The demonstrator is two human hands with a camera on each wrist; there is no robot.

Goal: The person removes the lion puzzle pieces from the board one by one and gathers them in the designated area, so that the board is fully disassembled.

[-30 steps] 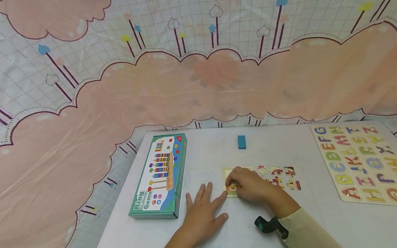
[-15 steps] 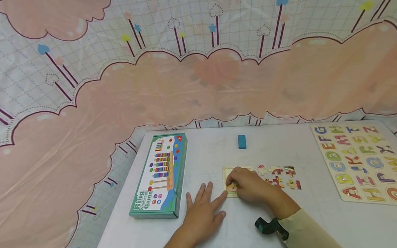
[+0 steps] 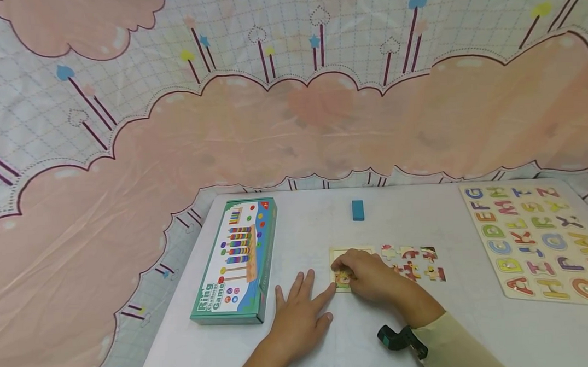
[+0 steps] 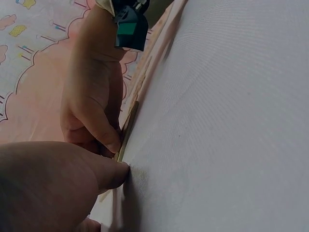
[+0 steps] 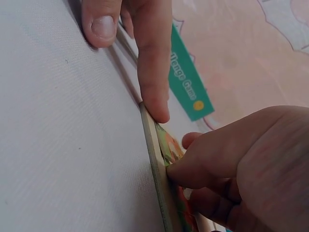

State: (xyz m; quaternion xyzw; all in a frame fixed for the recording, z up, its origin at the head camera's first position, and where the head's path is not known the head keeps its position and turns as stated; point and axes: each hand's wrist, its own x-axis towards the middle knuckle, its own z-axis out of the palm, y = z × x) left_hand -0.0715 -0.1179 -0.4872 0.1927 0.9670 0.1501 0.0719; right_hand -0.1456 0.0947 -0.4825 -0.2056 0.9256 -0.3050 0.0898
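A small wooden puzzle board (image 3: 332, 253) with a raised pale rim lies flat on the table in the head view. My right hand (image 3: 369, 273) bends over it, thumb and fingers curled round a printed puzzle piece (image 5: 169, 145) at the board's near left corner. Much of the board is hidden under that hand. Spread flat on the table, my left hand (image 3: 296, 320) has its index fingertip against the board's left edge. To the right of the board lie several loose puzzle pieces (image 3: 429, 253), partly covered by the right hand.
A green Ring Game box (image 3: 235, 262) lies on the left of the white table. Behind the board is a blue block (image 3: 357, 210). A wooden alphabet board (image 3: 538, 244) occupies the right side. A patterned cloth (image 3: 292, 134) hangs behind.
The right fingertips have shifted slightly left over the board's near left corner. My left thumb has drawn in a little, while the other left fingers stay in place.
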